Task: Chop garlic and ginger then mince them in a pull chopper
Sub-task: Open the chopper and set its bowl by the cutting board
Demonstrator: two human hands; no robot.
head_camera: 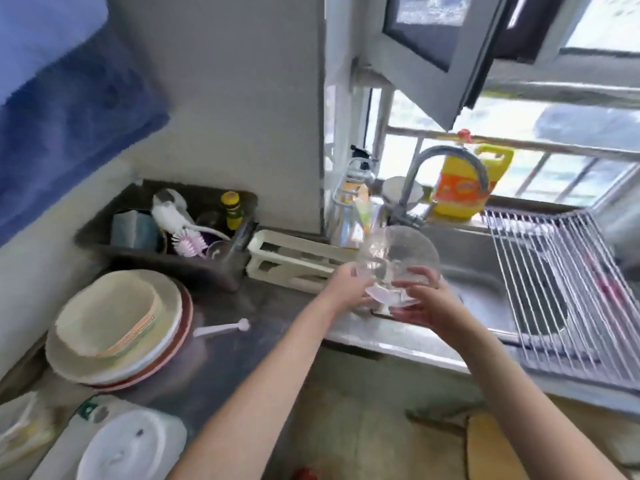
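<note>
I hold a clear plastic chopper bowl (403,252) tilted over the left edge of the steel sink (481,289), below the curved tap (446,161). My left hand (346,285) grips its left rim. My right hand (429,303) curls round its lower right side and base. A pale pink part shows through the bowl near my fingers. A white round lid (128,445) lies at the bottom left of the counter. No garlic or ginger is in view.
A stack of plates (117,327) sits left on the dark counter. A white spoon (221,329) lies beside it. A dark bin with brushes and bottles (180,226), a white rack (294,258), a yellow detergent jug (464,188) and a roll-up drying rack (561,289) surround the sink.
</note>
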